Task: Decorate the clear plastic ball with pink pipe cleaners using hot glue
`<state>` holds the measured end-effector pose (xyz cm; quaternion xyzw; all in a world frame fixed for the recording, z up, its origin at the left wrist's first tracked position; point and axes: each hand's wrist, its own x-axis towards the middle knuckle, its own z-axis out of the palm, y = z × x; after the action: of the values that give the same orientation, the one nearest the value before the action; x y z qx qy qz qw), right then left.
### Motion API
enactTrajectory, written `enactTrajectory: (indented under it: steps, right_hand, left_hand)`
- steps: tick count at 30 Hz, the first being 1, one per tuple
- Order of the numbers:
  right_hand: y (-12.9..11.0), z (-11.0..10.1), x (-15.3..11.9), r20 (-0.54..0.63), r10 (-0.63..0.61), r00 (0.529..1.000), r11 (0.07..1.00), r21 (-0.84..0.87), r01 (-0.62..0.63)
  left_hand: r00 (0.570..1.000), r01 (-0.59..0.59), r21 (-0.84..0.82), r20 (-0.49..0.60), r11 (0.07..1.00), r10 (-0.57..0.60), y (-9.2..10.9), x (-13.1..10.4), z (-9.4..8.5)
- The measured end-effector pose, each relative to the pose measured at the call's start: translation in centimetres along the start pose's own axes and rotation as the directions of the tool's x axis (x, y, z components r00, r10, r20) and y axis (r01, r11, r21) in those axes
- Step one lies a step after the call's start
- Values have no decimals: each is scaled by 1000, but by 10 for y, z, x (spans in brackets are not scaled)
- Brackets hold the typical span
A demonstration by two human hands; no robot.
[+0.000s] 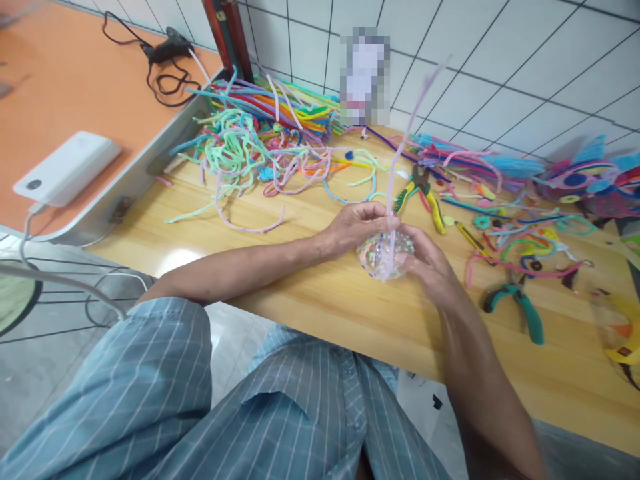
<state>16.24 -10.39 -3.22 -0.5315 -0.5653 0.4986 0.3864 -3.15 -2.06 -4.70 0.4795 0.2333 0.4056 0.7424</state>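
Well to the left of the left hand, a white device (70, 167) is lying with a cable attached. Nearer that hand, beyond the forearm, a tangle of fuzzy stems (233, 147) is spreading; a sleeve or wrist brushing its loose loops could drag pieces into our work.

With the left hand (357, 227) we are pinching a lilac stem (395, 177) low down, its long free end rising above the fingers. Between our hands, the clear speckled ball (373, 257) is resting just above or on the tabletop (310, 300); we cannot tell which. A hard pull could be kinking the stem or tugging it loose.

With the right hand (427, 263) we are cupping the ball, thumb against its near side. Too firm a squeeze could be denting it; too light, letting it roll. Just beyond this hand, yellow-handled pliers (437, 213) are lying where knuckles could knock them. To its right, green-handled pliers (529, 317) are lying near the forearm, which could be bumping them while turning.
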Motion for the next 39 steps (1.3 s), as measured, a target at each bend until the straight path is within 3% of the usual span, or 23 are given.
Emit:
enactTrajectory:
  steps: [7,17,27,39]
  right_hand:
    - [-4,2,-2,0,8,1000,1000,-23,-8]
    - [1,0,-4,10,8,1000,998,-63,-7]
    - [7,-2,-6,57,-33,998,977,-208,44]
    - [-4,11,-9,-55,-121,991,899,-430,86]
  left_hand:
    - [997,70,-75,-11,995,-71,-8,0,0]
    - [986,160,-172,-26,972,-167,-3,-4,4]
    - [988,145,-172,-31,974,-153,-5,-5,4]
    - [992,119,-135,-36,984,-125,-6,-8,8]
